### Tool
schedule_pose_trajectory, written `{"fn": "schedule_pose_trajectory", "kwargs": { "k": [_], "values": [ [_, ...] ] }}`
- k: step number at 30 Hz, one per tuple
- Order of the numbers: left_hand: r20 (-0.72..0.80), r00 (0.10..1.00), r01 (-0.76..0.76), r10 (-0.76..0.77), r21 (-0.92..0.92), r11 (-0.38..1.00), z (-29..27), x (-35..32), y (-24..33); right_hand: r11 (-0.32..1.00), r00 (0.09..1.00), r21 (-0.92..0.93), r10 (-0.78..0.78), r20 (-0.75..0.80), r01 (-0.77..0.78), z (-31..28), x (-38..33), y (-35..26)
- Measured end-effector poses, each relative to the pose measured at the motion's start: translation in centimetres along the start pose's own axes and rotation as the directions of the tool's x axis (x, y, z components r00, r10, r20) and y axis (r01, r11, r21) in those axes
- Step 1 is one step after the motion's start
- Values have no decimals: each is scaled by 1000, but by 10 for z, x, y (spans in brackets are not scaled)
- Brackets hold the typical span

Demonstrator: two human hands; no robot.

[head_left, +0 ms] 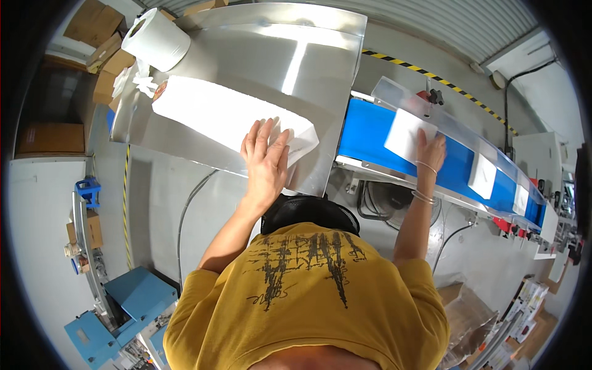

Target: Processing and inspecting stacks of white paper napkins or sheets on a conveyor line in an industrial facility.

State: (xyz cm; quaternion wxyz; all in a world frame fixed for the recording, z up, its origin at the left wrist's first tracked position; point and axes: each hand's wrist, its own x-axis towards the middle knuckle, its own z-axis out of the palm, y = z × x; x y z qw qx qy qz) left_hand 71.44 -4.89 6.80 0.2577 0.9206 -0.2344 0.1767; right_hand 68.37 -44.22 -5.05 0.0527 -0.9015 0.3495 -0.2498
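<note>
I see my left hand (266, 161) pressed flat, fingers spread, on the long stack of thin white paper bags (231, 118) on the shiny steel surface (308, 55), my right hand (430, 151) open-palmed on one flat white bag (407, 134) on the blue conveyor belt (364, 132); light, limp, slippery sheets, I judge, best pinched at an edge.

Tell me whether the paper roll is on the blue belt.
No. The paper roll sits at the steel table's far corner, away from the blue belt.
</note>
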Motion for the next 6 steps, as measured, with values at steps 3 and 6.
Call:
{"fn": "schedule_pose_trajectory", "kwargs": {
  "k": [3, 6],
  "values": [
    [5, 1000, -14, 14, 16, 1000, -2, -1, 0, 943, 954, 191, -290, 79, 271, -61, -6, -71],
    [58, 997, -54, 53, 13, 998, -3, -1, 2, 513, 592, 803, -762, 262, 305, -83, -26, -141]
  ]
}}
